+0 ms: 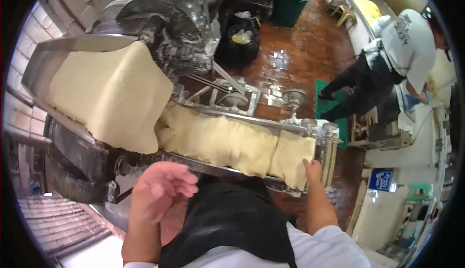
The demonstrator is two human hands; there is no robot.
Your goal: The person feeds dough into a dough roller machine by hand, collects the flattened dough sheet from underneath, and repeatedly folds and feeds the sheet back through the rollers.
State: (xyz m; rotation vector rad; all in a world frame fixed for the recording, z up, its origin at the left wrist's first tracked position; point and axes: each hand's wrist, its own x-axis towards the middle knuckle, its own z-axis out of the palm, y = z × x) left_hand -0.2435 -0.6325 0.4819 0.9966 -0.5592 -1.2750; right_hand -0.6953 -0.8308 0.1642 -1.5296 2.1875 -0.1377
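A wide sheet of pale dough (114, 91) lies over the metal tray of the machine at the left. More dough (223, 139) stretches in a bunched strip along the conveyor, with a flatter folded piece (293, 156) at its right end. My left hand (164, 188) is raised in front of the conveyor, fingers apart and slightly curled, holding nothing. At the right end, my right hand (312, 168) touches the edge of the folded piece; its fingers are bent at that edge, and whether they pinch the dough is unclear.
Rollers (331, 156) stand at the conveyor's right end. Behind the machine are a black bin (237, 45) and a green bin (289, 6) on the wet red floor. A co-worker (402, 50) in a white shirt stands on a green mat at the right, facing a counter.
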